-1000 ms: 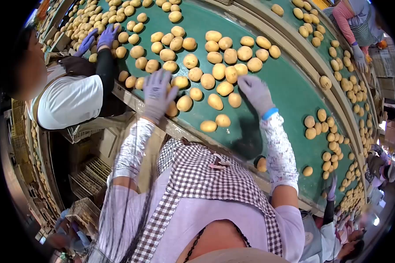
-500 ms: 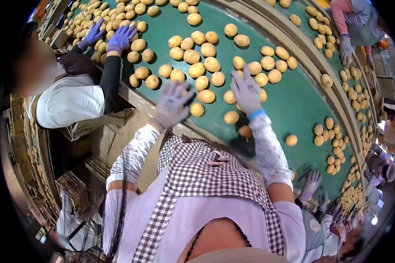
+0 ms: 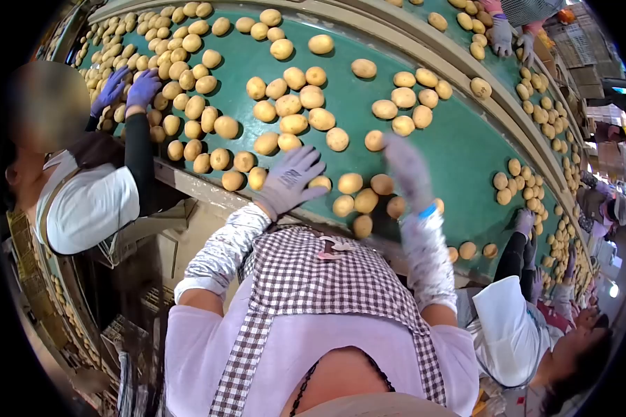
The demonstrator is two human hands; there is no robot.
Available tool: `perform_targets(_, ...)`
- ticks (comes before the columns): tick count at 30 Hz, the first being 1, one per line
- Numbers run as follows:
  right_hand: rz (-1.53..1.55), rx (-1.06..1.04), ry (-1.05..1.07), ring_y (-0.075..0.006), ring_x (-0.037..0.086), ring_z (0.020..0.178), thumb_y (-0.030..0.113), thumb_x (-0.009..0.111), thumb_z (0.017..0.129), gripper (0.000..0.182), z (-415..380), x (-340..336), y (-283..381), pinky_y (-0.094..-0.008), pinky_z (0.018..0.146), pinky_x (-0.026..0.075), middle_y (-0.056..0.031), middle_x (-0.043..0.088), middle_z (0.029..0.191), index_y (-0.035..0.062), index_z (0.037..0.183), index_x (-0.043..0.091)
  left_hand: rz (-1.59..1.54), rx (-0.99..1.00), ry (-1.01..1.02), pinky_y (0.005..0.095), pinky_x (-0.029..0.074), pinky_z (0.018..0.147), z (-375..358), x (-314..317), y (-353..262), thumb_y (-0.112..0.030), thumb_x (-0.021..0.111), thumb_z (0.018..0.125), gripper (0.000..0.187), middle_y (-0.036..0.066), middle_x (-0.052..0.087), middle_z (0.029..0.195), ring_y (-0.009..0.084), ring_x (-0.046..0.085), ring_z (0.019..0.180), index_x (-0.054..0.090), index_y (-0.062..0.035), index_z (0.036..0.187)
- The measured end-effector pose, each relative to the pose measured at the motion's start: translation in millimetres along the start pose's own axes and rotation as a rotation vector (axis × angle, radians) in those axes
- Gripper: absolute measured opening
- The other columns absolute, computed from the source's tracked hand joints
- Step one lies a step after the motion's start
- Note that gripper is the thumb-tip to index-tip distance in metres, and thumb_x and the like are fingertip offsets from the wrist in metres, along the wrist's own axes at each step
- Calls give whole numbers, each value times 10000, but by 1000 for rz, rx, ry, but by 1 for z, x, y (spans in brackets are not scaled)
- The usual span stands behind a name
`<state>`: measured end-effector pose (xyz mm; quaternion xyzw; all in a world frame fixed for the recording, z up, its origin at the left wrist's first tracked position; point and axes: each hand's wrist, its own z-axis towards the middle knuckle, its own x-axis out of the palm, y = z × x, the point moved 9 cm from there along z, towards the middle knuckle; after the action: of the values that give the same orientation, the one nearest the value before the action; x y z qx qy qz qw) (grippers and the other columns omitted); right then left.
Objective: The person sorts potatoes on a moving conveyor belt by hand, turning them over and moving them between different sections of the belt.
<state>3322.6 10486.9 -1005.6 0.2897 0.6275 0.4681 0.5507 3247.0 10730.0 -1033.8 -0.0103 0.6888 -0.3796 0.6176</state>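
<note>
Green conveyor belt (image 3: 459, 149) under scattered potatoes (image 3: 293, 124)

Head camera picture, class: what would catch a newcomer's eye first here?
Yellow potatoes scattered across a wide green conveyor belt fill the upper picture. At the belt's near edge, the left hand and right hand, both in grey gloves, spread open over potatoes. A co-worker's purple-gloved hands reach in at far left.

Right hand (image 3: 409, 170) motion-blurred, grasp indiscernible

This is looking like a potato sorting plant: potatoes (image 3: 293, 124) are lying across a green conveyor belt (image 3: 459, 149), and gloved workers (image 3: 83, 201) are standing alongside.
</note>
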Motion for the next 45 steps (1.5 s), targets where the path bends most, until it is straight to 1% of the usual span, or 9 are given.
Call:
perform_targets(8, -534, 178, -222, -456, 516, 1409, 414, 761, 906, 530, 111, -26, -92, -494, 1191, 440, -203, 342, 1712, 239, 1403, 702, 496, -497, -243, 648, 301, 1168, -96, -106, 202, -476, 666, 972, 558, 108, 594, 1485, 362, 507, 1395, 617, -161, 1431)
perform_targets(12, -964, -126, 47, -456, 469, 1424, 435, 759, 859, 532, 68, 99, -6, -516, 1167, 427, -127, 490, 1601, 250, 1356, 715, 408, -557, -347, 591, 336, 1142, -85, -110, 181, -429, 692, 946, 618, 156, 559, 1511, 382, 503, 1389, 587, -101, 1460)
perform_targets(15, -201, -222, 330, -506, 514, 1349, 279, 771, 878, 497, 38, 153, 38, -540, 1136, 442, -151, 577, 1491, 176, 1358, 695, 124, -375, -226, 544, 369, 1124, -46, -108, 111, -404, 720, 925, 639, 188, 556, 1490, 400, 516, 1367, 586, -58, 1446)
perform_targets(19, -423, -104, -131, -490, 533, 1334, 184, 744, 903, 404, 56, 129, 54, -545, 1124, 458, -163, 597, 1466, 114, 1300, 713, 128, -11, -122, 589, 310, 1213, -59, -53, 55, -426, 709, 921, 603, 119, 533, 1529, 435, 411, 1496, 621, -141, 1446)
perform_targets(22, -297, -303, 386, -398, 613, 1244, 173, 722, 929, 289, 58, 195, 99, -479, 1029, 529, -167, 662, 1356, 76, 1202, 741, 69, -46, -58, 648, 300, 1202, -69, -51, 103, -388, 728, 879, 631, 82, 505, 1581, 428, 380, 1510, 614, -178, 1462)
perform_targets(26, 3, -41, 358, -242, 706, 1017, 211, 654, 1010, 253, 141, 194, 94, -361, 905, 550, -130, 748, 1093, 50, 1186, 739, 237, -218, -104, 618, 290, 1205, -83, -107, 177, -493, 789, 802, 770, 145, 515, 1551, 423, 427, 1458, 603, -199, 1489)
perform_targets(36, -471, 139, 219, -369, 643, 1304, 540, 621, 969, 618, 416, 260, -28, -424, 1143, 471, -198, 678, 1424, 204, 1487, 635, 495, -654, -212, 648, 275, 1208, -152, -169, 336, -489, 664, 966, 708, 116, 480, 1638, 429, 438, 1450, 522, -147, 1570)
perform_targets(42, -582, 28, 206, -414, 549, 1323, 540, 647, 946, 540, 361, 340, -8, -530, 1127, 410, -190, 573, 1399, 246, 1398, 625, 231, -515, -261, 665, 223, 1224, -149, -125, 265, -617, 707, 894, 956, 359, 371, 1615, 523, 334, 1504, 444, 4, 1572)
perform_targets(45, -447, -74, 69, -416, 587, 1249, 320, 667, 1004, 435, 277, 333, 37, -501, 1094, 467, -189, 619, 1311, 116, 1383, 599, 202, -453, -125, 693, 208, 1221, -145, -123, 249, -632, 696, 905, 938, 240, 391, 1659, 563, 292, 1514, 469, -11, 1570)
